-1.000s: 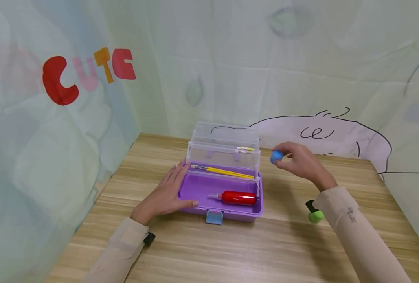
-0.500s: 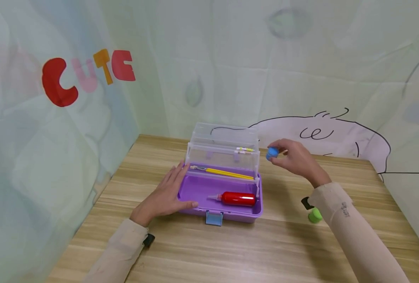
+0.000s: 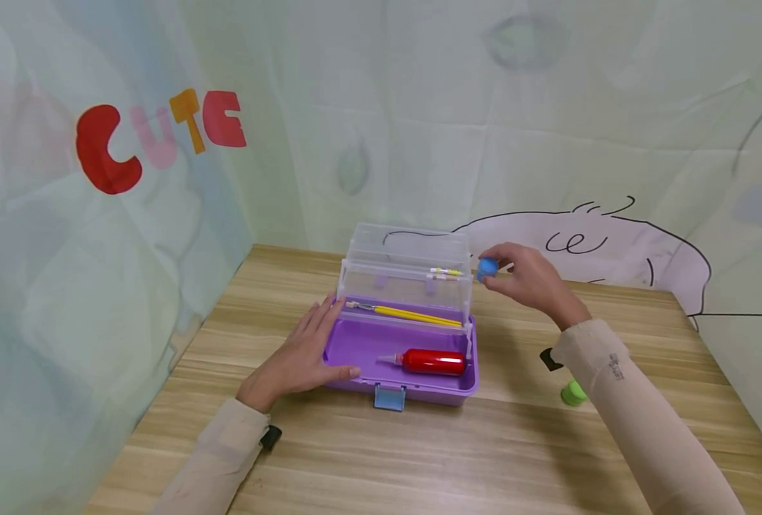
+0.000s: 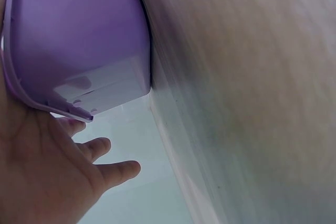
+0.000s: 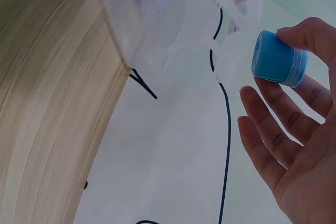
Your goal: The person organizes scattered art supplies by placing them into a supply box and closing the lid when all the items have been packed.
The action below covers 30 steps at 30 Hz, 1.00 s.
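My right hand (image 3: 527, 280) pinches a small blue paint jar (image 5: 279, 59) between thumb and fingers, raised beside the right end of the clear upper trays (image 3: 407, 275). The left hand (image 3: 304, 354) rests on the left end of the purple storage box (image 3: 355, 343), fingers along its side and thumb over the front rim. Inside the box's bottom lies a red squeeze bottle (image 3: 434, 361) with a clear nozzle. Yellow-handled paintbrushes (image 3: 413, 315) lie in the lower tray, and pens (image 3: 447, 272) in the upper one. In the left wrist view the palm touches the purple wall (image 4: 79, 30).
A green paint jar (image 3: 573, 393) stands on the wooden table (image 3: 368, 465), right of the box and close to the right sleeve. The box's blue latch (image 3: 389, 396) hangs at the front. A printed cloth wall (image 3: 548, 143) borders the table's back and sides.
My right hand has carried the blue paint jar left and slightly up, toward the upper trays. The green jar shows more from behind the sleeve. The left hand stays where it was.
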{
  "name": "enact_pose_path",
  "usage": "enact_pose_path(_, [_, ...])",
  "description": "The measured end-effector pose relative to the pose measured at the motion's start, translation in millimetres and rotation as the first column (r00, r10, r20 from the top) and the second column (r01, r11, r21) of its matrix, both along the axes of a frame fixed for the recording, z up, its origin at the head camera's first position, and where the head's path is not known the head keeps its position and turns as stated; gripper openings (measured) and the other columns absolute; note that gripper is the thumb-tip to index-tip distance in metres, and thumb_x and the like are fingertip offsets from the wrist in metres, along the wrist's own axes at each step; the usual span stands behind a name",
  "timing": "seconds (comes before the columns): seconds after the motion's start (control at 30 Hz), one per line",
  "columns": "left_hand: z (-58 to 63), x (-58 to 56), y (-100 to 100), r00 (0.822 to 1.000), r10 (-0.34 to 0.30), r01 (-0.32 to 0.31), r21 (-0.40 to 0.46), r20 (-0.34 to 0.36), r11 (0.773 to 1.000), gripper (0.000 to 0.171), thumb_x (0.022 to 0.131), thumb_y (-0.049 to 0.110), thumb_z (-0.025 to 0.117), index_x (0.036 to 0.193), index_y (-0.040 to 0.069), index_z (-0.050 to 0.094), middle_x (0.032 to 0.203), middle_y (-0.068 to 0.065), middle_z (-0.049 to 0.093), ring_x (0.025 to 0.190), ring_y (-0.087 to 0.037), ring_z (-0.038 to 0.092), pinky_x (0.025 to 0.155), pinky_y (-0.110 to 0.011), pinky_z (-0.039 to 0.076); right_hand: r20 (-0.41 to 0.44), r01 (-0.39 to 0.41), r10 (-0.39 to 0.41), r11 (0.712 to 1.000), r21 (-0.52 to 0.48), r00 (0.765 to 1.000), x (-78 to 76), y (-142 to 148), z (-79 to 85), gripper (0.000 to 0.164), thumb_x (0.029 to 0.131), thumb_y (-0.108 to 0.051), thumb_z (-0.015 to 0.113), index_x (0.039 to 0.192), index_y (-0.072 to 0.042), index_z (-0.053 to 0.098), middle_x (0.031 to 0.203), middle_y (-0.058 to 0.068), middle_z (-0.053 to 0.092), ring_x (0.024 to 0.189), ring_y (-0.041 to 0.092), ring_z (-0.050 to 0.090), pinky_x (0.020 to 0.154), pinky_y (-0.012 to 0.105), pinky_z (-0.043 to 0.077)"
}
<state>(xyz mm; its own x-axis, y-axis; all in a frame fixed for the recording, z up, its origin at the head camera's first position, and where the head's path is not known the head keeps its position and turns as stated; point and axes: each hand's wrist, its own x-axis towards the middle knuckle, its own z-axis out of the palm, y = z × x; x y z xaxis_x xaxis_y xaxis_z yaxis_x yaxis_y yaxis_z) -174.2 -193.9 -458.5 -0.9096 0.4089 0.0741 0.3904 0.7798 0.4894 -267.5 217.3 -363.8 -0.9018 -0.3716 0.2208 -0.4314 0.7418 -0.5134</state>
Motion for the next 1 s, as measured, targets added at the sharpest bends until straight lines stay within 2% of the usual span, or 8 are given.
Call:
enact_pose_path(0.37, [0.7, 0.8, 1.0, 1.0, 0.007, -0.007, 0.001, 0.01, 1.0, 0.123, 0.078, 0.067, 0.075, 0.165, 0.027, -0.003, 0.172, -0.009, -0.002, 0.156, -0.042, 0.005, 0.123, -0.062, 0.012, -0.027, -0.004, 0.005, 0.999, 0.049, 1.0, -11.2, -13.9, 1.8, 0.037, 0.089, -0.024, 0.076, 0.122, -0.008, 0.071, 0.115, 0.006, 0.071, 0.104, 0.028, 0.065, 0.093, 0.05, 0.057])
enact_pose_path(0.6, [0.9, -0.1, 1.4, 1.0, 0.003, -0.003, 0.0, 0.006, 1.0, 0.123, 0.078, 0.068, 0.074, 0.165, 0.026, -0.003, 0.172, -0.01, -0.003, 0.156, -0.042, 0.006, 0.124, -0.062, 0.012, -0.028, -0.006, 0.008, 0.999, 0.053, 1.0, -18.3, -20.7, 4.4, 0.037, 0.089, -0.025, 0.076, 0.122, -0.008, 0.071, 0.118, 0.008, 0.07, 0.107, 0.031, 0.066, 0.092, 0.049, 0.056])
enact_pose_path(1.0, [1.2, 0.3, 2.0, 1.0, 0.01, -0.01, -0.003, 0.009, 1.0, 0.123, 0.078, 0.066, 0.075, 0.165, 0.027, -0.004, 0.172, -0.011, -0.001, 0.156, -0.042, 0.006, 0.123, -0.063, 0.013, -0.032, 0.015, -0.013, 0.998, 0.053, 0.999, -27.8, -25.8, 3.2, 0.038, 0.089, -0.025, 0.076, 0.122, -0.008, 0.07, 0.119, 0.008, 0.069, 0.107, 0.029, 0.065, 0.091, 0.049, 0.055])
